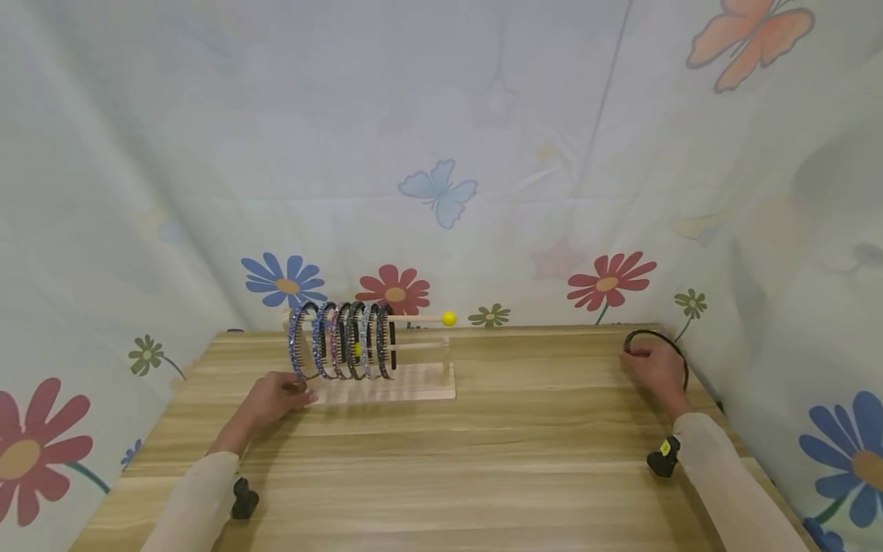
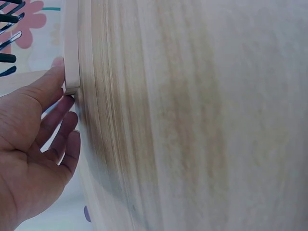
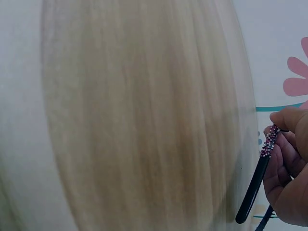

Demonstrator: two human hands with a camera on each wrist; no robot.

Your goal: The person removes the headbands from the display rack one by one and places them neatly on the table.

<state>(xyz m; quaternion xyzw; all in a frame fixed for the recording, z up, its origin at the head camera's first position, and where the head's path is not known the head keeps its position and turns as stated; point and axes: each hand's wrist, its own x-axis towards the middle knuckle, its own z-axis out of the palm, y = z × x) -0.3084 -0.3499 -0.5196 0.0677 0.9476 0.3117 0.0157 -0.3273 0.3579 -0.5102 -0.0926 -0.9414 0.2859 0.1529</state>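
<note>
A wooden headband rack stands at the back left of the table, with several rhinestone headbands in blue, pink, silver and dark tones hung on its upper bar. My left hand is at the rack's left front corner. In the left wrist view, the thumb and index finger of that hand pinch the end of the base board. Over at the back right, my right hand holds one headband. The right wrist view shows thumb and fingers gripping its pink-and-silver jewelled part, with a black end hanging below.
Yellow balls cap rack bars. The wood-grain table meets a flower-and-butterfly printed curtain at its back edge and sides. A black wrist camera is strapped to the left sleeve, another wrist camera to the right.
</note>
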